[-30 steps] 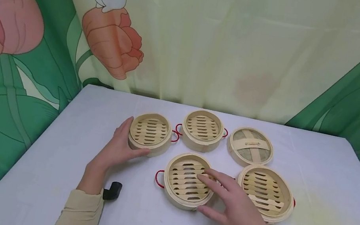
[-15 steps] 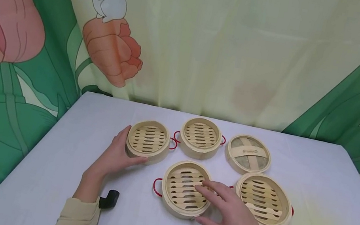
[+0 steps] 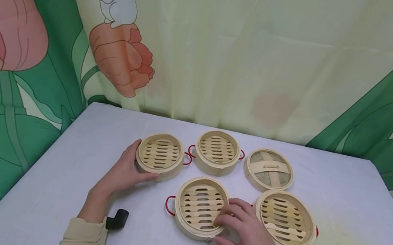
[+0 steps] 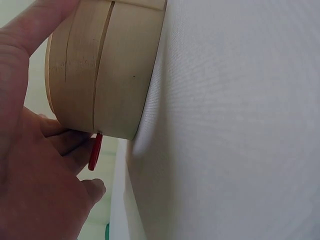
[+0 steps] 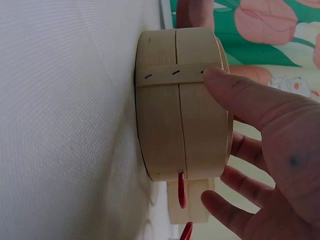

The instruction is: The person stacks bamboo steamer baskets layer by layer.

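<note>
My left hand (image 3: 124,175) holds the side of a round bamboo steamer basket (image 3: 160,153) at the left, thumb along its near wall and fingers round its outer side. In the left wrist view this basket's wall (image 4: 122,70) stands upright on the cloth, a red handle (image 4: 95,151) beside my fingers. My right hand (image 3: 245,238) grips the front middle steamer basket (image 3: 199,206) by its right side. The right wrist view has my thumb (image 5: 220,80) on that basket's wall (image 5: 160,115), while the other fingers bend at its rim. Both baskets have slatted bottoms and hold nothing.
Behind stands another steamer basket (image 3: 217,150) with red handles. A woven steamer lid (image 3: 270,170) lies to its right. A further basket (image 3: 284,219) sits close beside my right hand. White cloth (image 3: 29,198) covers the table, and a printed curtain (image 3: 210,46) hangs behind.
My right fingers have drawn back from over the slats and bent in at the front basket's right rim. My left hand keeps its hold. The whole view has tilted slightly upward.
</note>
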`<state>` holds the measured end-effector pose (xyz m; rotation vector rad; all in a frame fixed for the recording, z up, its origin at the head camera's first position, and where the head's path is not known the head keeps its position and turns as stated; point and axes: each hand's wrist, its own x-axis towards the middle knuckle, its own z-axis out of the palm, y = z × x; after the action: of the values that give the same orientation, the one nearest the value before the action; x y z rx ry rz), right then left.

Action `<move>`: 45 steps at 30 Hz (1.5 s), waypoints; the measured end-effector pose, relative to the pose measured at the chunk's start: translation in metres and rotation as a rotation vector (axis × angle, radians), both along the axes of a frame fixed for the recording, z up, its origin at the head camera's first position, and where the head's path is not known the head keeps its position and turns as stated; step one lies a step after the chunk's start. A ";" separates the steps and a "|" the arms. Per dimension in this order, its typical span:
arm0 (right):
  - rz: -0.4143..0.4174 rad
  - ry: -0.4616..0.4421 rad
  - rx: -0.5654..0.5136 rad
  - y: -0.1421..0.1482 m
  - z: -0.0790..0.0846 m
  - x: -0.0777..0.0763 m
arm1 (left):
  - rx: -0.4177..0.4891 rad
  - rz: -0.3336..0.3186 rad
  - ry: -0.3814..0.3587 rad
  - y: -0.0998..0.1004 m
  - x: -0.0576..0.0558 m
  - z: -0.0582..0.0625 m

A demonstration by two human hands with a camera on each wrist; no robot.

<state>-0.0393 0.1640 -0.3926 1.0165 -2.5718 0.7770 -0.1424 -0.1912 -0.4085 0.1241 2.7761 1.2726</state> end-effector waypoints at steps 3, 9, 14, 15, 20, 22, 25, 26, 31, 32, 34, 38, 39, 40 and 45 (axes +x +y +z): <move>0.011 0.010 -0.022 -0.001 -0.002 0.000 | 0.006 -0.003 0.001 0.000 0.000 0.000; 0.060 0.050 -0.078 -0.002 -0.007 -0.001 | 0.016 -0.014 0.009 0.000 0.000 -0.001; 0.076 0.067 -0.123 -0.001 -0.010 -0.001 | 0.035 -0.019 0.006 0.002 -0.001 -0.001; 0.077 0.064 -0.131 -0.001 -0.010 -0.001 | 0.038 -0.020 0.004 0.003 -0.001 -0.001; 0.087 0.048 -0.143 -0.001 -0.010 0.001 | 0.039 -0.021 -0.013 0.005 -0.001 -0.001; 0.077 0.025 -0.143 -0.001 -0.009 0.003 | 0.037 -0.021 -0.018 0.006 -0.001 -0.001; 0.065 0.010 -0.152 -0.001 -0.005 0.004 | 0.041 -0.020 -0.027 0.005 0.000 -0.001; 0.066 0.017 -0.161 -0.001 -0.004 0.004 | 0.041 -0.019 -0.028 0.005 0.000 -0.001; 0.078 0.055 -0.219 -0.005 0.006 0.002 | 0.041 -0.012 -0.021 0.004 0.000 -0.001; 0.074 0.057 -0.230 -0.006 0.008 0.001 | 0.043 -0.013 -0.017 0.004 0.000 -0.001; 0.070 0.067 -0.249 -0.007 0.012 -0.001 | 0.048 -0.017 -0.007 0.004 -0.001 -0.001; 0.065 0.092 -0.275 -0.010 0.019 -0.006 | 0.057 -0.025 0.007 0.004 -0.002 -0.001; 0.062 0.094 -0.277 -0.011 0.020 -0.008 | 0.058 -0.026 0.010 0.003 -0.002 -0.001; 0.058 0.096 -0.280 -0.013 0.022 -0.010 | 0.058 -0.026 0.014 0.003 -0.002 -0.002; 0.045 0.117 -0.297 -0.025 0.030 -0.025 | 0.066 -0.027 0.035 -0.001 -0.002 -0.003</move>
<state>-0.0638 0.1395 -0.3630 0.9956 -2.2568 1.0412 -0.1440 -0.1924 -0.4115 0.1895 2.7518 1.3691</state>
